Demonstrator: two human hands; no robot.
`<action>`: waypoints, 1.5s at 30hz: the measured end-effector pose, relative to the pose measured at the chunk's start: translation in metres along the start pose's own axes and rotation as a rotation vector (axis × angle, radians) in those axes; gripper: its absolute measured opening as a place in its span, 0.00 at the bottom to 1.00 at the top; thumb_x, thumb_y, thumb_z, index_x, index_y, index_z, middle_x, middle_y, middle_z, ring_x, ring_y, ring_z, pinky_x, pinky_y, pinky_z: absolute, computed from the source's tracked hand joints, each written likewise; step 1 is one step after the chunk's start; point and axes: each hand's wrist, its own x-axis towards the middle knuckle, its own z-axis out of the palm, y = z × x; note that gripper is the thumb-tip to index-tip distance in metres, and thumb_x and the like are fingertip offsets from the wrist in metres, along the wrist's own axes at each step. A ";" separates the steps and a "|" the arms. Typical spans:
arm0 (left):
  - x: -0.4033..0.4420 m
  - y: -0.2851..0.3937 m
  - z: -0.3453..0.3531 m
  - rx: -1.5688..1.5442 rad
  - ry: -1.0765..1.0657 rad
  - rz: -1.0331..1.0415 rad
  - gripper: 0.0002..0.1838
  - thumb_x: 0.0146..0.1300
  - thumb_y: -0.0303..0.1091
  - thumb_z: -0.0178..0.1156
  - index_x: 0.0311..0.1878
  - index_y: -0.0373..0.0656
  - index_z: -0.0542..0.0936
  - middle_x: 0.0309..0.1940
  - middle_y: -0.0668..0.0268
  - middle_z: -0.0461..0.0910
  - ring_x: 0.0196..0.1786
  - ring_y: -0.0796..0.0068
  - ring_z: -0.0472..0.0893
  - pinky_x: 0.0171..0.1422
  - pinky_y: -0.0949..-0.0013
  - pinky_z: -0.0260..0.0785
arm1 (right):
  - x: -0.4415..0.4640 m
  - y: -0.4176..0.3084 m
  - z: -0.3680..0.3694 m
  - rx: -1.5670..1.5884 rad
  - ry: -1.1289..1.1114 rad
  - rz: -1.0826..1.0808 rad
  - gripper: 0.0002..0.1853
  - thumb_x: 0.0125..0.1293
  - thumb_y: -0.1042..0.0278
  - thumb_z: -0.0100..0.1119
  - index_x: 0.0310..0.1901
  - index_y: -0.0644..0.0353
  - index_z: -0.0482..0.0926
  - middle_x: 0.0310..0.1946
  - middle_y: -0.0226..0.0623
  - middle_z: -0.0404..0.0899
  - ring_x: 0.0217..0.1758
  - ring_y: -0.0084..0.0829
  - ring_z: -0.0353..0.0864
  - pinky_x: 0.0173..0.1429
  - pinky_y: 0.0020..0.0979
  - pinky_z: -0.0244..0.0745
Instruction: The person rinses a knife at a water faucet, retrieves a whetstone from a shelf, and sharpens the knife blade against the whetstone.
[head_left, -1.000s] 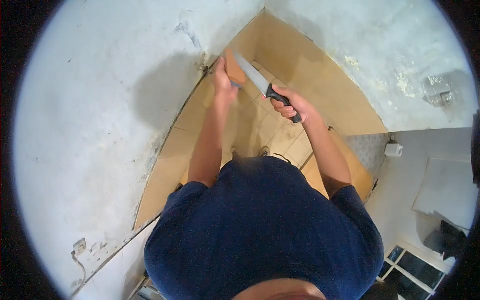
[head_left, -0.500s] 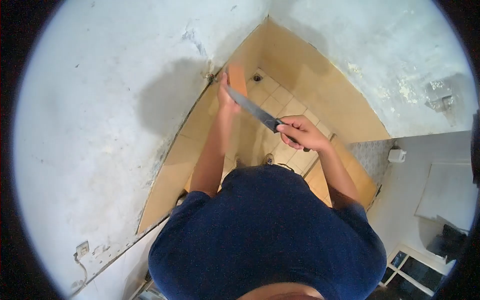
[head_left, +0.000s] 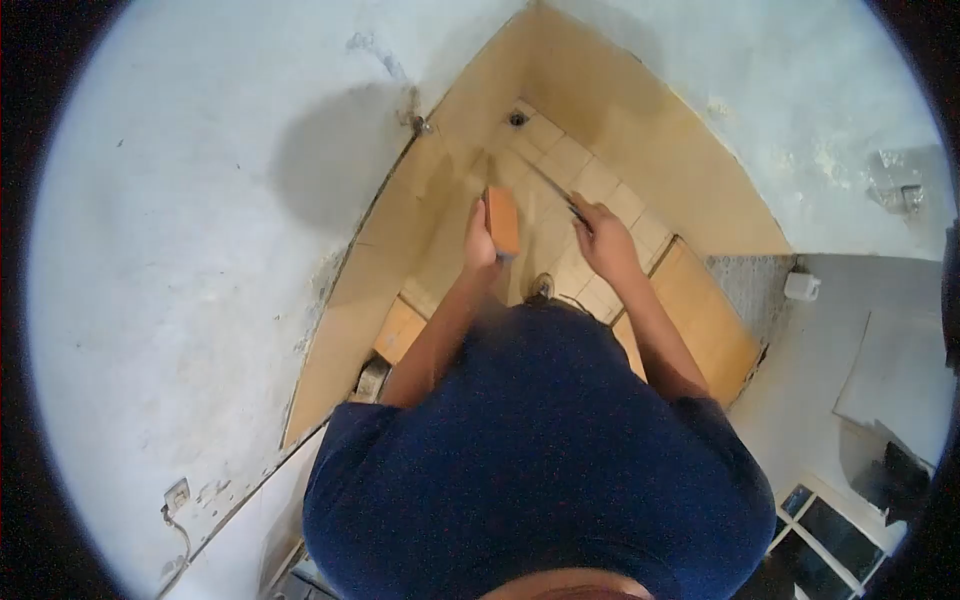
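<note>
An orange block [head_left: 503, 222] with a grey-blue lower edge is in my left hand [head_left: 481, 238], whose fingers lie along its left side. To the right, my right hand [head_left: 604, 240] is closed round the dark handle of a knife [head_left: 551, 183]. The blade points up and to the left, seen nearly edge-on, and is apart from the block. Both hands are held out in front of the dark blue shirt, over the tiled floor.
A floor drain [head_left: 517, 118] lies near the far corner. A tap [head_left: 421, 125] juts from the left wall. An orange-brown panel [head_left: 702, 318] stands at the right, with a white container [head_left: 801, 286] beyond it. A wall socket [head_left: 177, 495] is at lower left.
My left hand has brought the block down and to the right. The knife has come off the block and turned edge-on, as my right hand moved slightly up from half a second ago.
</note>
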 end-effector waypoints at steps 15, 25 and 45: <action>0.002 0.028 0.003 -0.033 -0.173 0.036 0.24 0.74 0.58 0.43 0.59 0.52 0.75 0.43 0.69 0.81 0.39 0.72 0.82 0.35 0.66 0.76 | -0.016 0.037 -0.011 0.877 -0.678 0.546 0.17 0.75 0.54 0.52 0.46 0.61 0.81 0.15 0.28 0.67 0.15 0.17 0.66 0.19 0.23 0.61; 0.011 0.017 0.022 -0.026 0.043 0.100 0.20 0.77 0.51 0.40 0.59 0.51 0.72 0.49 0.70 0.78 0.50 0.74 0.77 0.54 0.64 0.70 | -0.030 -0.024 0.006 0.015 -0.061 -0.039 0.18 0.68 0.65 0.57 0.58 0.54 0.79 0.30 0.47 0.77 0.31 0.49 0.78 0.35 0.41 0.73; 0.030 0.016 0.002 0.002 0.035 0.202 0.24 0.75 0.57 0.41 0.55 0.49 0.75 0.42 0.68 0.80 0.40 0.69 0.80 0.39 0.61 0.74 | 0.009 -0.018 -0.002 0.058 -0.031 0.048 0.18 0.65 0.66 0.57 0.57 0.52 0.80 0.39 0.48 0.82 0.39 0.50 0.82 0.41 0.42 0.77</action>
